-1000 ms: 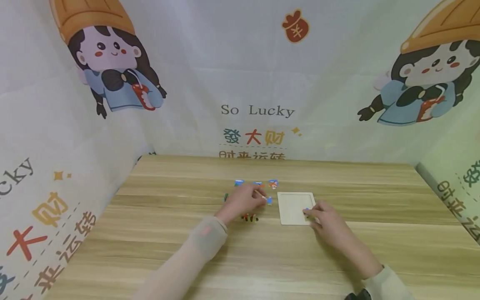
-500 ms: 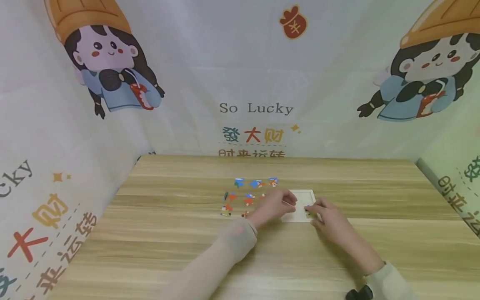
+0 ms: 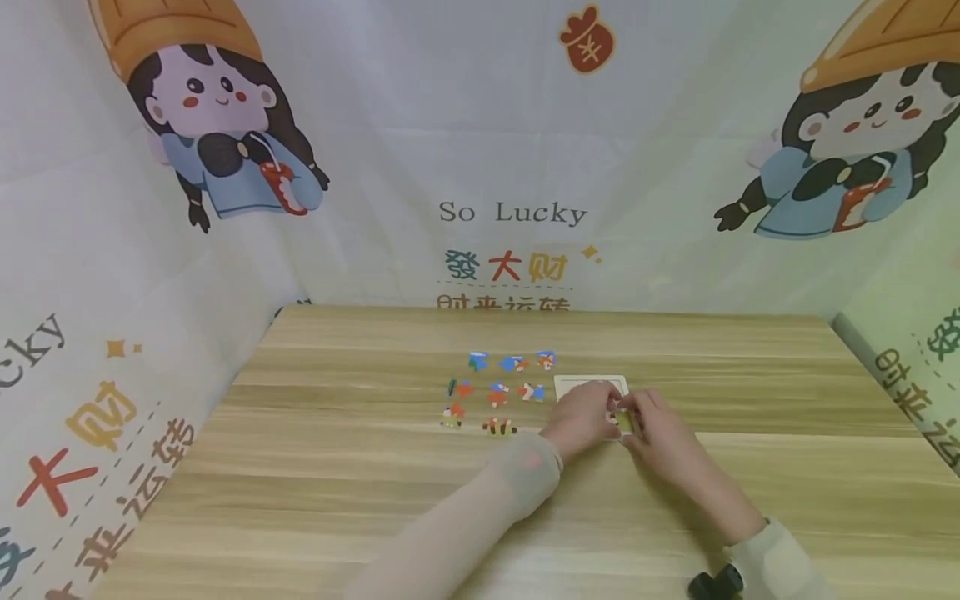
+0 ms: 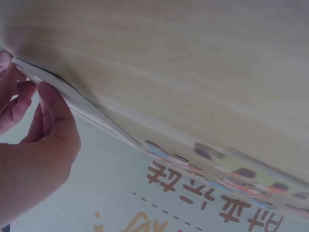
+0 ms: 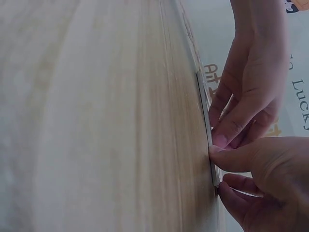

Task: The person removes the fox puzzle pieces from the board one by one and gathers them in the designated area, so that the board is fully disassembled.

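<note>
A small puzzle piece [image 3: 623,421] lies in the front right corner of a pale square puzzle tray [image 3: 564,384]. My left hand [image 3: 588,414] reaches across the tray with bent fingers and pinches at this piece, covering part of it. My right hand [image 3: 666,435] grips the tray's front right corner, its thumb and finger bent at the edge beside the same piece. Seen from the right wrist, the left thumb and right thumb almost meet at the tray's edge [image 5: 203,104]. The left wrist view shows the left fingertips bent over the tray rim [image 4: 87,104].
Several loose puzzle pieces lie in rows left of the tray, among them a blue one [image 3: 546,360], a red one [image 3: 498,394] and a striped one [image 3: 499,427]. Behind the wooden table [image 3: 337,492] hangs a printed cloth [image 3: 420,150].
My left hand has moved right, from above the loose pieces to the piece in the tray. My right hand stays at the tray's right corner. The loose pieces are uncovered now.
</note>
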Motion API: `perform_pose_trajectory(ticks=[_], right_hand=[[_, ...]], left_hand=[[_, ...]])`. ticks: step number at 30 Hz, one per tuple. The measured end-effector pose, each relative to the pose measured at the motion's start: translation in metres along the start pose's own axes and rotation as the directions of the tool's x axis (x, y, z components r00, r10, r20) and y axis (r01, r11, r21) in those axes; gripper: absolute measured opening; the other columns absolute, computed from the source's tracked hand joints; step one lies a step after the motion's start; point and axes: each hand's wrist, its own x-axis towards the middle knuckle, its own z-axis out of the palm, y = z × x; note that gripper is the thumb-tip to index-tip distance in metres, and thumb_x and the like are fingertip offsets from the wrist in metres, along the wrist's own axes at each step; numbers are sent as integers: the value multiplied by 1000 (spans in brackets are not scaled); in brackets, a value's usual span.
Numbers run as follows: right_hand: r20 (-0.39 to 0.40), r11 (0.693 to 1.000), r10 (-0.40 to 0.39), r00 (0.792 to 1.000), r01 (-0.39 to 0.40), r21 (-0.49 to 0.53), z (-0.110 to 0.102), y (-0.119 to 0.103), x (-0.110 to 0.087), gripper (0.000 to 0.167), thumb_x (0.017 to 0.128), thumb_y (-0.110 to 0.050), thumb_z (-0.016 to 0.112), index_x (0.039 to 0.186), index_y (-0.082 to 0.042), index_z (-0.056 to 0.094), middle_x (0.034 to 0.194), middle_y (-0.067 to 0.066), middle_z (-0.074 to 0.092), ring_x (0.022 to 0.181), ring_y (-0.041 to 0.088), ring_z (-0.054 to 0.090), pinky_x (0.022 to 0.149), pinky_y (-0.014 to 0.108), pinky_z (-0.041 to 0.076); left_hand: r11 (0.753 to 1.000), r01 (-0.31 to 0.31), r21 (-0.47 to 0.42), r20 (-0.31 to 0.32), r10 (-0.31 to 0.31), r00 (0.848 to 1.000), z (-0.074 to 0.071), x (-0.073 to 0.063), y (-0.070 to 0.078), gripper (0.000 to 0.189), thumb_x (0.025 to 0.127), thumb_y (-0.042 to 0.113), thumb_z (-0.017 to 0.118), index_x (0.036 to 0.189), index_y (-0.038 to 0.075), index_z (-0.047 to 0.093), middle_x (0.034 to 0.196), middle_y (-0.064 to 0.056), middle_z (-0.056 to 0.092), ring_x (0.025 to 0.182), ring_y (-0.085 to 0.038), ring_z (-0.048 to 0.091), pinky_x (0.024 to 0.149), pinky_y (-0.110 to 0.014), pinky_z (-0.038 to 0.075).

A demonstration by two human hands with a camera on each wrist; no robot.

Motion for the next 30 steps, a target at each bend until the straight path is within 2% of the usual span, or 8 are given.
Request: perform_pose_trajectory(ticks=[3,6,10,12,15,19,24,30], right_hand=[[-4,1000,-6,1000,6,2,0,1,1,40,80,3,76,115,6,57,103,17,57,84,22,54,74,41,51],[-10,1000,1,1000,-1,13,0,2,1,43,80,3,77,116,7,54,98,14,55,82,21,51,71,38,48],[-20,999,15,1000,-14,29,0,3,1,45,79,4,77,116,9,52,99,17,56,85,24,54,75,42,49],[-20,999,18,1000,-17,37,0,3,0,45,79,5,77,117,10,52,104,21,58,90,29,59,80,46,52],[-9,999,24,1000,-24,46,-1,4,-1,45,80,5,76,117,11,51,112,27,59,101,38,64,87,51,55],[12,998,43,999,-43,48,-3,7,-2,45,82,6,75,118,11,49,116,30,57,108,43,63,91,51,55],[36,997,66,997,-68,44,-4,8,-3,45,82,5,75,119,10,49,118,29,57,111,43,63,92,49,55],[57,995,92,994,-94,36,-8,7,-7,45,83,5,75,120,10,50,121,31,57,113,45,62,92,48,55]], left_hand=[[1000,6,20,-8,-6,1000,1,2,2,39,77,15,84,113,16,69,91,9,65,83,-6,57,74,-17,46],[1000,-1,1,-15,1,1000,-1,2,3,34,78,10,81,109,13,68,88,7,63,80,-7,55,72,-17,45],[998,-5,-70,-22,4,1000,-5,5,3,30,78,3,78,104,12,65,88,4,64,79,-9,55,68,-17,45],[993,-5,-116,-29,1,1000,-7,7,2,28,78,-1,76,100,12,65,90,2,65,79,-9,56,68,-18,45],[983,6,-183,-32,-12,999,-11,9,1,23,80,0,75,96,12,66,94,0,67,83,-10,57,71,-19,45],[966,22,-259,-30,-31,999,-24,5,-3,18,83,4,75,97,13,67,93,-1,69,81,-10,59,68,-18,45],[952,14,-305,-22,-22,1000,-42,-7,-25,17,84,3,75,97,11,67,92,-2,69,78,-11,60,63,-18,46],[958,2,-286,-1,-3,1000,-53,-24,-58,17,85,3,75,98,10,68,94,-3,68,84,-13,60,69,-22,48]])
